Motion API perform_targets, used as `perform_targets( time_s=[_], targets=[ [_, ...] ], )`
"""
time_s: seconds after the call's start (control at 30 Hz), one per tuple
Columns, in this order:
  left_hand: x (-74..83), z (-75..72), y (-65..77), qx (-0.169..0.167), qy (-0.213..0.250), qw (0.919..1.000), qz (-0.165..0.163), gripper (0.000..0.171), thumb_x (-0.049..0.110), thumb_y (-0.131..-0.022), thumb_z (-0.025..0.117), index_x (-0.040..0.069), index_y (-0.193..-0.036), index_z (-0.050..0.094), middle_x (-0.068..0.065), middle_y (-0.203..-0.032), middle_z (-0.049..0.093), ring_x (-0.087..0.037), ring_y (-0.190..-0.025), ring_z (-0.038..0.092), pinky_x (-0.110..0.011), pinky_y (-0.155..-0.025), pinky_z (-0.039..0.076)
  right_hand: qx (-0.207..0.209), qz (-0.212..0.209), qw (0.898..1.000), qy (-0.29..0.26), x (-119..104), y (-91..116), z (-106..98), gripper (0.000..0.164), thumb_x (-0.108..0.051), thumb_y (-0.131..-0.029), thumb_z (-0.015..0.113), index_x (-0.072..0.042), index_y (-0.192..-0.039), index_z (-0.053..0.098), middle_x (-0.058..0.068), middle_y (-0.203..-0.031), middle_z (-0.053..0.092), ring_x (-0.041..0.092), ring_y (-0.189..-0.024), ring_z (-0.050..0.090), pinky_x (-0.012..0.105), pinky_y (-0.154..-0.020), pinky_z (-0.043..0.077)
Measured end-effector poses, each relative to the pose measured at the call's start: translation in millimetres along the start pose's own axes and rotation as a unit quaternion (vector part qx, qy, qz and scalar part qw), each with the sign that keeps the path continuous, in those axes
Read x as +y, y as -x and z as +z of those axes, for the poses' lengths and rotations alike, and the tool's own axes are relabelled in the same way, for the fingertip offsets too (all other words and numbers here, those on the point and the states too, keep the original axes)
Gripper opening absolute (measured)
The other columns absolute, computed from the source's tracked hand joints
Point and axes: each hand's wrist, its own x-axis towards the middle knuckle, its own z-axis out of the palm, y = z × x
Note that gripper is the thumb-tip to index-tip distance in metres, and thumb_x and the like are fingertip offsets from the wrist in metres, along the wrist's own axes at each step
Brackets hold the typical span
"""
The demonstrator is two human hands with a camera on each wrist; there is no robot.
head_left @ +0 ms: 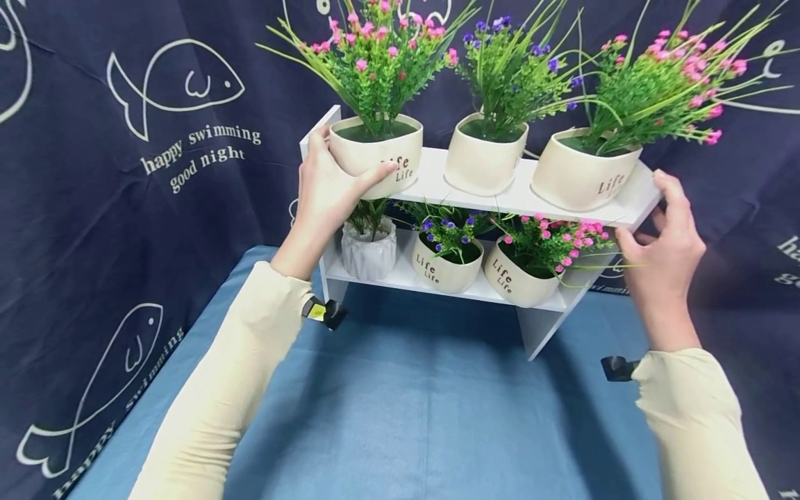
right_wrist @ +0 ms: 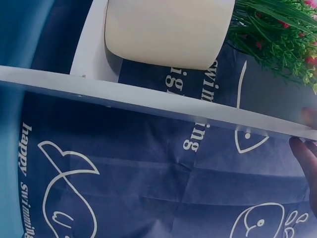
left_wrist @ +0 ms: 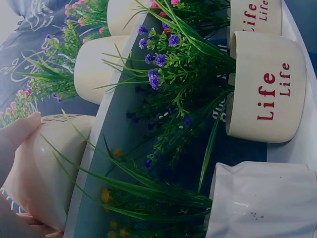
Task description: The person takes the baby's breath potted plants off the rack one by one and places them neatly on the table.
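Observation:
A white two-tier shelf carries potted artificial flowers on both boards. At its upper left end my left hand grips a cream flowerpot with pink flowers, thumb across its front and fingers around its left side. In the left wrist view the thumb lies on that pot. My right hand holds the shelf's upper right corner between thumb and fingers. In the right wrist view, fingertips show at the white side panel. Nearest that hand on the top board is another pink-flowered pot.
Between the upper pots stands a purple-flowered pot. Below are a white ridged pot, a purple-flowered pot and a pink-flowered pot. The shelf is on a blue cloth, with a dark fish-print curtain close behind.

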Motion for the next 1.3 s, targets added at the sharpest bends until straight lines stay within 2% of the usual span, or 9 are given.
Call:
perform_targets(
  time_s=[0.13, 0.33, 0.47, 0.57, 0.7, 0.77, 0.87, 1.07, 1.3],
  targets=[
    [-1.6, 0.5, 0.6, -0.009, 0.003, 0.9999, -0.011, 0.105, 0.053, -0.069, 0.081, 0.01, -0.148, 0.027, -0.005, -0.148, 0.045, -0.021, -0.127, 0.052, -0.036, -0.104, 0.044, 0.008, -0.002, 1.0, -0.014, 3, 2, 0, 0.069, -0.001, -0.08, 0.071, -0.031, -0.138, 0.05, -0.013, -0.14, 0.054, 0.014, -0.121, 0.059, -0.003, -0.075, 0.043],
    [-3.9, -2.3, 2.7, -0.006, 0.022, 0.9997, -0.005, 0.093, 0.05, -0.069, 0.082, 0.013, -0.143, 0.037, -0.005, -0.134, 0.056, -0.019, -0.118, 0.056, -0.035, -0.098, 0.046, 0.004, -0.002, 1.0, -0.027, 3, 0, 1, 0.066, 0.0, -0.079, 0.072, -0.021, -0.139, 0.053, -0.007, -0.14, 0.056, 0.017, -0.121, 0.059, -0.002, -0.075, 0.044],
    [-6.1, -5.3, 6.6, -0.001, 0.039, 0.9992, 0.0, 0.083, 0.047, -0.069, 0.083, 0.014, -0.135, 0.046, -0.005, -0.126, 0.059, -0.017, -0.109, 0.057, -0.033, -0.092, 0.047, 0.004, 0.001, 0.999, -0.032, 4, 0, 2, 0.068, 0.0, -0.078, 0.074, -0.025, -0.138, 0.053, -0.009, -0.139, 0.056, 0.014, -0.12, 0.06, -0.001, -0.074, 0.045],
    [-6.9, -9.0, 10.5, 0.006, 0.058, 0.9982, 0.013, 0.075, 0.043, -0.069, 0.084, 0.014, -0.13, 0.051, -0.005, -0.121, 0.062, -0.016, -0.104, 0.057, -0.03, -0.087, 0.047, -0.004, -0.02, 0.999, -0.034, 5, 0, 0, 0.07, -0.001, -0.078, 0.076, -0.026, -0.139, 0.051, -0.008, -0.142, 0.054, 0.011, -0.12, 0.059, -0.002, -0.075, 0.044],
    [-8.1, -14.5, 16.2, 0.009, 0.103, 0.9942, 0.027, 0.074, 0.033, -0.07, 0.086, 0.014, -0.133, 0.052, -0.006, -0.125, 0.063, -0.014, -0.108, 0.058, -0.028, -0.093, 0.049, -0.022, -0.028, 0.998, -0.042, 5, 0, -4, 0.072, 0.002, -0.077, 0.077, -0.02, -0.14, 0.051, -0.007, -0.145, 0.052, 0.009, -0.121, 0.058, -0.001, -0.077, 0.044],
    [-8.9, -16.3, 18.8, 0.007, 0.127, 0.9915, 0.029, 0.077, 0.029, -0.069, 0.086, 0.014, -0.136, 0.051, -0.006, -0.128, 0.062, -0.014, -0.112, 0.057, -0.03, -0.098, 0.049, -0.027, -0.016, 0.998, -0.054, 2, 0, -6, 0.072, 0.005, -0.076, 0.077, -0.017, -0.14, 0.052, -0.006, -0.145, 0.052, 0.008, -0.121, 0.059, -0.001, -0.077, 0.045],
    [-10.3, -18.7, 23.4, 0.011, 0.144, 0.9891, 0.031, 0.078, 0.028, -0.069, 0.087, 0.013, -0.136, 0.051, -0.005, -0.129, 0.061, -0.011, -0.114, 0.057, -0.028, -0.1, 0.049, -0.037, -0.015, 0.997, -0.066, 2, 0, -8, 0.073, 0.007, -0.075, 0.077, -0.012, -0.14, 0.05, -0.002, -0.146, 0.051, 0.008, -0.121, 0.059, -0.001, -0.077, 0.045],
    [-14.4, -22.7, 35.1, 0.025, 0.152, 0.9873, 0.037, 0.077, 0.027, -0.068, 0.087, 0.012, -0.135, 0.052, -0.004, -0.127, 0.063, -0.007, -0.111, 0.058, -0.024, -0.099, 0.049, -0.056, -0.012, 0.994, -0.091, 10, -4, -11, 0.071, 0.002, -0.076, 0.077, -0.014, -0.14, 0.051, -0.002, -0.147, 0.05, 0.007, -0.123, 0.057, -0.001, -0.076, 0.046],
    [-18.0, -31.5, 49.0, 0.017, 0.186, 0.981, 0.054, 0.075, 0.017, -0.069, 0.086, 0.013, -0.136, 0.052, -0.005, -0.127, 0.062, -0.009, -0.112, 0.058, -0.027, -0.098, 0.05, -0.069, 0.023, 0.991, -0.116, 10, -6, -12, 0.069, 0.0, -0.078, 0.076, -0.018, -0.14, 0.052, -0.002, -0.148, 0.048, 0.011, -0.125, 0.057, 0.001, -0.075, 0.047]
  ],
)
